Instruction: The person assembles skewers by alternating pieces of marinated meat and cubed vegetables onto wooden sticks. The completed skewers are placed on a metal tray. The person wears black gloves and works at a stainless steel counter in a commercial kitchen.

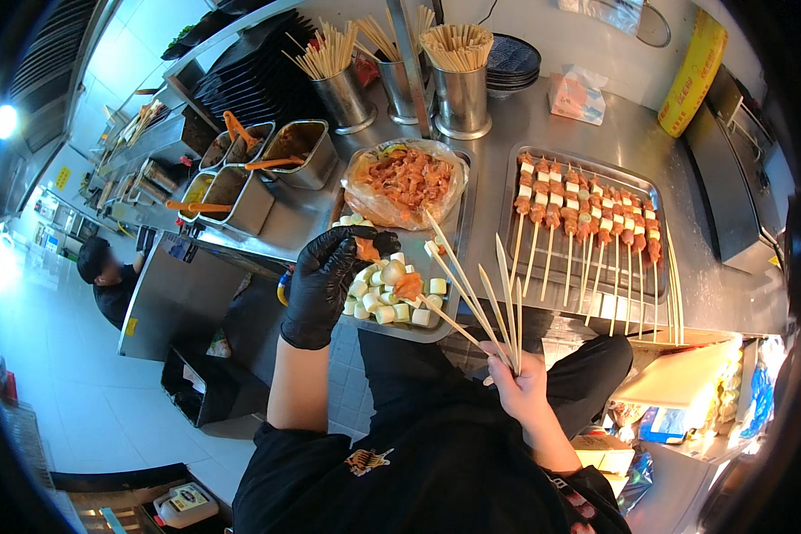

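Observation:
My left hand, in a black glove, pinches a piece of raw meat above a metal tray. Several bamboo skewers fan out from my bare right hand. One of them points left, its tip at a meat piece over the cut scallion pieces. Behind these, on the same tray, sits a plastic bag of sliced raw meat. To the right, a second tray bears a row of loaded skewers, meat alternating with white pieces, handles towards me.
Metal sauce containers with orange-handled utensils stand at the left. Steel holders of skewers, dark plates and a tissue pack are at the back. Another person is at far left, beyond a metal panel.

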Demonstrator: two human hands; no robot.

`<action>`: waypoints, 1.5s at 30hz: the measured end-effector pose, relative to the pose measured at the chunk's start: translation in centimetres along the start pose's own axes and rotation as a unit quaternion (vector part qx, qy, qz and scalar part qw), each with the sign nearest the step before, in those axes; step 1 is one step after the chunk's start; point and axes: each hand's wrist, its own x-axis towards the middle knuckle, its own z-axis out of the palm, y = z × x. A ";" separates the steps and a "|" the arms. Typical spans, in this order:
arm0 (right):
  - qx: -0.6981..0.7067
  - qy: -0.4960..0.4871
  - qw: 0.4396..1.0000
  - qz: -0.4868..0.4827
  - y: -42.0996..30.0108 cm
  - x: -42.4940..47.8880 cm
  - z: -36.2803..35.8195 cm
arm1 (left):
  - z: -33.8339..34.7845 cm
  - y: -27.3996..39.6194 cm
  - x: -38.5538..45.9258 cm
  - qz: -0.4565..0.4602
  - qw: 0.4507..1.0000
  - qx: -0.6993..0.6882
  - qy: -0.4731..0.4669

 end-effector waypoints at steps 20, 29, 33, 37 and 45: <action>0.000 0.007 1.000 -0.003 -0.1 -0.2 2.6 | 1.0 -1.9 0.1 -0.046 0.981 -0.184 -0.042; 0.004 0.026 0.998 -0.052 -0.3 -0.4 4.4 | 6.4 -3.5 0.0 0.050 0.972 -0.170 0.157; 0.000 0.026 0.999 -0.043 -0.2 -0.6 4.3 | 6.3 -4.5 0.3 0.028 0.967 -0.167 0.191; 0.001 0.017 1.000 -0.022 -0.2 -0.6 4.4 | 6.5 -4.8 0.6 0.008 0.968 -0.140 0.211; -0.001 0.043 0.999 -0.001 -0.7 0.4 4.1 | 5.0 -6.2 1.2 -0.024 0.979 -0.189 0.070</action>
